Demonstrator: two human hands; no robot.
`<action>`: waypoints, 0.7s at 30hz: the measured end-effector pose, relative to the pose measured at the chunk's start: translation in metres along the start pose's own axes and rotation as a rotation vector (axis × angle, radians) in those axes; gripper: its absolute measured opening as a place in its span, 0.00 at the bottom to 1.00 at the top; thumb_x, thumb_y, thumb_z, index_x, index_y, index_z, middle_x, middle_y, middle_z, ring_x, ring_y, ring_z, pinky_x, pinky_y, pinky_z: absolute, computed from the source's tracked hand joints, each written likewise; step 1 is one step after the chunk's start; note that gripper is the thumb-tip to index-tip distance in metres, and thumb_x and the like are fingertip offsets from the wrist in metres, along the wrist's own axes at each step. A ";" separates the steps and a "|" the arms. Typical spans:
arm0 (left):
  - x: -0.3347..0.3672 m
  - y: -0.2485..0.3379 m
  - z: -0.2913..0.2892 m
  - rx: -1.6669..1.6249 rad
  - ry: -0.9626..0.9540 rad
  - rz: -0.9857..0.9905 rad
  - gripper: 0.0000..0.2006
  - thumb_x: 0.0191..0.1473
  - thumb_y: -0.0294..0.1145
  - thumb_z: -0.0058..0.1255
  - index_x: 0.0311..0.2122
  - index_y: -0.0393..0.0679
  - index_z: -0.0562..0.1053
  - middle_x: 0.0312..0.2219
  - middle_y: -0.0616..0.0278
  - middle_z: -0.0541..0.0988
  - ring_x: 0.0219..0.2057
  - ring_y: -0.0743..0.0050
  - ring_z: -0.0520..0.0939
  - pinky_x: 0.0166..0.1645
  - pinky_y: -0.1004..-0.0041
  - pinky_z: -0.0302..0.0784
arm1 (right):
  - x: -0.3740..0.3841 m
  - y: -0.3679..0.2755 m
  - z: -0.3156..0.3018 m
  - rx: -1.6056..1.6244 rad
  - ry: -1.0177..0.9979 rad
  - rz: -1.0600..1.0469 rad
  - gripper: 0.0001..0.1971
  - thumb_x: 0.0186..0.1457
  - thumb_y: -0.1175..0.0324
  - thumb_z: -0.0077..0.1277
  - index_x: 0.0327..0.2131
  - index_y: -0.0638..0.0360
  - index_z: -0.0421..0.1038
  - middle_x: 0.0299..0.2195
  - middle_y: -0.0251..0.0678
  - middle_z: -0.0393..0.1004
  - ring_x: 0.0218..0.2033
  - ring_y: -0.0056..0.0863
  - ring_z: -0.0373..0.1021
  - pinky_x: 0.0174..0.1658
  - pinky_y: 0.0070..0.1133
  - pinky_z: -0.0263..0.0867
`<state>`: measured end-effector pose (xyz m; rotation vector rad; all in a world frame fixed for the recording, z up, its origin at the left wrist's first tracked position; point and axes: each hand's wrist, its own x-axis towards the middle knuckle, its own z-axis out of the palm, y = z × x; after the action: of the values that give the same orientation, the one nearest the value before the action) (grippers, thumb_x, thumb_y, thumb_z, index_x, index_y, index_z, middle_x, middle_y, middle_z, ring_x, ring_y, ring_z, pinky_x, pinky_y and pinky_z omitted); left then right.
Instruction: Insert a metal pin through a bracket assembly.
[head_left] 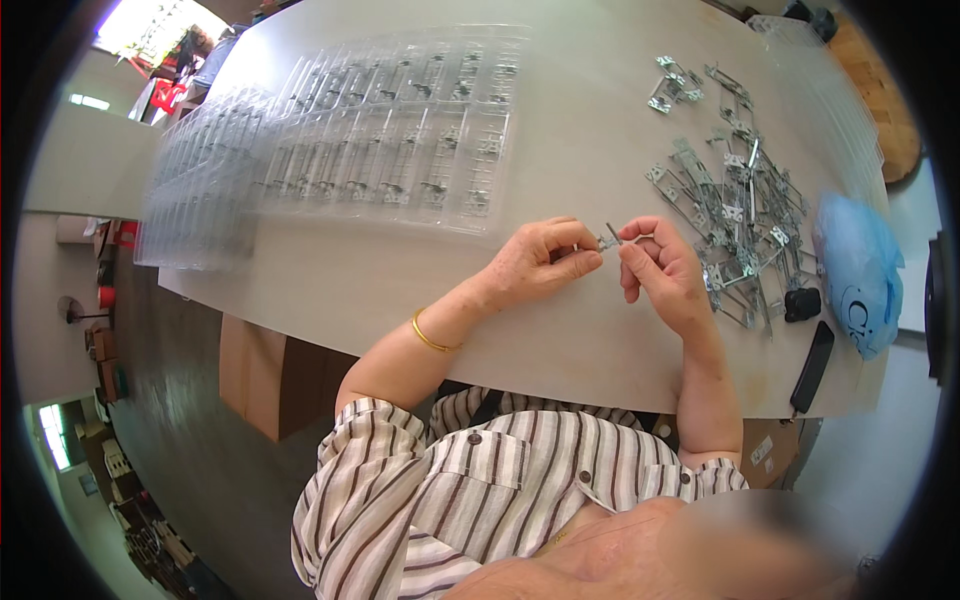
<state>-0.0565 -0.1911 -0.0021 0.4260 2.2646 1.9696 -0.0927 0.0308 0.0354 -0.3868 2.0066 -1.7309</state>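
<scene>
A small silvery metal bracket piece (606,241) is held in front of me, over the near part of the table. Thumb and fingers of my left hand (545,262) pinch one side of it. My right hand (664,272) closes thumb and forefinger on its other side, at a short thin rod; the other fingers are curled. The fingers cover much of the piece. Just right of my right hand lies a tangled heap of metal brackets with long rods (735,215). A smaller cluster of brackets (676,84) sits farther back.
Clear plastic trays (400,120) with rows of metal parts cover the table's far left. More clear trays (830,90) are stacked at the far right. A blue plastic bag (858,275), a black phone (814,366) and a small black object (802,305) rest near the right edge.
</scene>
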 end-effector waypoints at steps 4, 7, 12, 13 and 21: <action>0.000 -0.003 0.001 0.022 -0.011 0.062 0.05 0.58 0.30 0.58 0.33 0.40 0.76 0.29 0.66 0.76 0.26 0.80 0.72 0.31 0.75 0.68 | 0.001 0.000 -0.003 0.108 -0.054 0.043 0.12 0.66 0.69 0.49 0.48 0.65 0.67 0.20 0.29 0.72 0.19 0.15 0.68 0.25 0.15 0.64; -0.001 -0.001 -0.001 0.118 -0.018 0.149 0.06 0.58 0.30 0.58 0.34 0.40 0.76 0.29 0.64 0.76 0.26 0.76 0.73 0.31 0.74 0.69 | 0.002 0.003 -0.005 0.120 -0.122 0.063 0.13 0.66 0.70 0.48 0.50 0.65 0.68 0.21 0.30 0.72 0.19 0.16 0.68 0.26 0.16 0.64; -0.001 -0.001 -0.003 0.107 -0.073 0.159 0.06 0.57 0.31 0.58 0.34 0.40 0.76 0.29 0.59 0.76 0.26 0.68 0.76 0.31 0.70 0.70 | 0.002 0.004 -0.007 0.159 -0.197 0.087 0.12 0.66 0.71 0.47 0.50 0.63 0.69 0.21 0.31 0.72 0.20 0.18 0.69 0.26 0.17 0.65; -0.001 -0.001 -0.003 0.089 -0.084 0.178 0.06 0.57 0.31 0.58 0.35 0.39 0.76 0.29 0.57 0.76 0.25 0.64 0.76 0.31 0.67 0.71 | 0.002 0.003 -0.008 0.179 -0.204 0.090 0.11 0.66 0.71 0.47 0.50 0.62 0.70 0.21 0.31 0.73 0.20 0.18 0.69 0.25 0.17 0.66; -0.005 0.006 0.001 0.135 -0.159 0.172 0.06 0.56 0.31 0.58 0.34 0.40 0.76 0.29 0.57 0.76 0.27 0.60 0.78 0.33 0.65 0.73 | 0.000 -0.001 -0.006 0.143 -0.135 0.169 0.06 0.66 0.69 0.49 0.42 0.58 0.70 0.17 0.28 0.71 0.17 0.15 0.69 0.20 0.14 0.63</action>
<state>-0.0509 -0.1909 0.0033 0.7871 2.3359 1.7859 -0.0960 0.0354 0.0371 -0.2704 1.7567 -1.6840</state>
